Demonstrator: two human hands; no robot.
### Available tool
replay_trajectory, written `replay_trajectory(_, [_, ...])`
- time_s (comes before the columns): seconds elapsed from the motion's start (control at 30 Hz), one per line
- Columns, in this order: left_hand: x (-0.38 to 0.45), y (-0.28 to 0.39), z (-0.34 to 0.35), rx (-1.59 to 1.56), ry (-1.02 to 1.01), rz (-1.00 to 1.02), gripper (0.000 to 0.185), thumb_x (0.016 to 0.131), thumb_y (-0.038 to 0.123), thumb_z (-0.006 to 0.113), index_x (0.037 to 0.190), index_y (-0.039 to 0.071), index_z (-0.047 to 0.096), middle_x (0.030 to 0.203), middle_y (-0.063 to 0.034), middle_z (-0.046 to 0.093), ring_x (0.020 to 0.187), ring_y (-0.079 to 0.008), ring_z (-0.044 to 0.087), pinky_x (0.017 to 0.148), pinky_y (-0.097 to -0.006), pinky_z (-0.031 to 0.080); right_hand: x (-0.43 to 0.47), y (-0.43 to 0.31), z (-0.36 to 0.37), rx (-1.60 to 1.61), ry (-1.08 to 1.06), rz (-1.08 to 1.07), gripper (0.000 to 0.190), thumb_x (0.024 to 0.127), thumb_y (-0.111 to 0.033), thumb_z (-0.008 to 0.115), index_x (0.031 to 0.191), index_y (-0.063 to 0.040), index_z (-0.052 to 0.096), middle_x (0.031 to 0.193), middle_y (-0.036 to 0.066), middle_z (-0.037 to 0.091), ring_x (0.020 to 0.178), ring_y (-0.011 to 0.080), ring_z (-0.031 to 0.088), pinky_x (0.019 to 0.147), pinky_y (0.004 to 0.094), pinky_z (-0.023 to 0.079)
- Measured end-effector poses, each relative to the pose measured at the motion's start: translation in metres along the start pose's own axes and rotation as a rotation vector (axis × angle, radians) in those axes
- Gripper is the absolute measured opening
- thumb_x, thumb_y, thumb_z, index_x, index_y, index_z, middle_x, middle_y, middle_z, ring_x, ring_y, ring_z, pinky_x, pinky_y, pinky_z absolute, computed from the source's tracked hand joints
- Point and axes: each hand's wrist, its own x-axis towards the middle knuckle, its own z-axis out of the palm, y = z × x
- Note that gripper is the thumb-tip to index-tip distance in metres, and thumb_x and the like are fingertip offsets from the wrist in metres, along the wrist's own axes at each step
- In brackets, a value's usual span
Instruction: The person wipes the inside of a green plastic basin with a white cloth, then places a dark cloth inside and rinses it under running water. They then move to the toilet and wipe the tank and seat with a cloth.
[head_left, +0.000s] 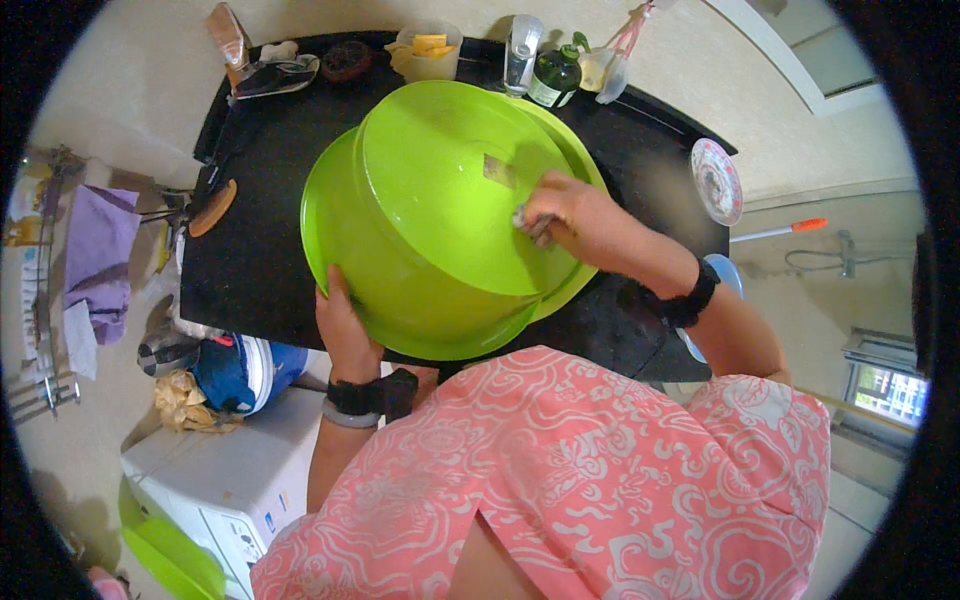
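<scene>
A bright green plastic basin (450, 180) is tipped bottom up before me, with a small brown patch (499, 171) on its base. Beneath and to its right shows the paler green rim of what looks like a second basin (574, 289). My left hand (345, 322) grips the near left rim, thumb on the outside wall. Bunched against the base, the fingers of my right hand (559, 210) pinch a small greyish-white wad (519, 217), possibly cloth; most of it is hidden by the fingers. Both wrists wear black bands.
The basins rest on a black countertop (247, 277). Along its back stand a plastic tub (427, 52), a clear glass (523, 52) and a green pump bottle (556, 75). A patterned plate (716, 181) is at the right edge. A white box (225, 457) stands low at left.
</scene>
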Motion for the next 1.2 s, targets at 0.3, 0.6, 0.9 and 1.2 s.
replay_trajectory(0.3, [0.003, 0.002, 0.007, 0.036, 0.081, -0.048, 0.042, 0.101, 0.033, 0.047, 0.129, 0.001, 0.046, 0.117, -0.0118, 0.059, 0.1, -0.0213, 0.06, 0.086, -0.0341, 0.048, 0.081, -0.055, 0.02, 0.057, 0.171, -0.204, 0.012, 0.083, -0.009, 0.058, 0.092, -0.011, 0.066, 0.09, 0.017, 0.06, 0.086, 0.0366, 0.058, 0.073, 0.0453, 0.047])
replay_trajectory(0.6, [-0.006, -0.012, 0.011, 0.066, 0.053, -0.032, 0.043, 0.101, 0.034, 0.047, 0.128, 0.0, 0.047, 0.118, -0.0104, 0.059, 0.1, -0.0201, 0.059, 0.087, -0.0332, 0.048, 0.181, -0.016, 0.004, -0.291, 0.198, 0.121, 0.018, 0.079, -0.013, 0.066, 0.097, -0.008, 0.069, 0.083, 0.014, 0.068, 0.078, 0.0314, 0.066, 0.068, 0.0396, 0.051])
replay_trajectory(0.9, [-0.01, -0.016, -0.005, 0.252, -0.006, 0.077, 0.045, 0.101, 0.034, 0.047, 0.131, 0.0, 0.044, 0.12, -0.0119, 0.058, 0.104, -0.0227, 0.059, 0.089, -0.0347, 0.048, 0.133, -0.041, 0.016, -0.007, 0.085, -0.422, 0.018, 0.075, -0.005, 0.058, 0.09, -0.008, 0.068, 0.087, 0.016, 0.064, 0.081, 0.0357, 0.061, 0.069, 0.0458, 0.049])
replay_trajectory(1.2, [-0.006, -0.012, 0.002, -0.125, -0.036, -0.11, 0.04, 0.102, 0.029, 0.045, 0.133, 0.004, 0.043, 0.124, -0.0117, 0.056, 0.108, -0.0227, 0.058, 0.091, -0.0375, 0.048, 0.019, -0.065, 0.009, -0.084, 0.057, -0.423, 0.017, 0.075, -0.001, 0.056, 0.089, -0.01, 0.059, 0.091, 0.011, 0.056, 0.091, 0.0359, 0.056, 0.077, 0.0445, 0.045])
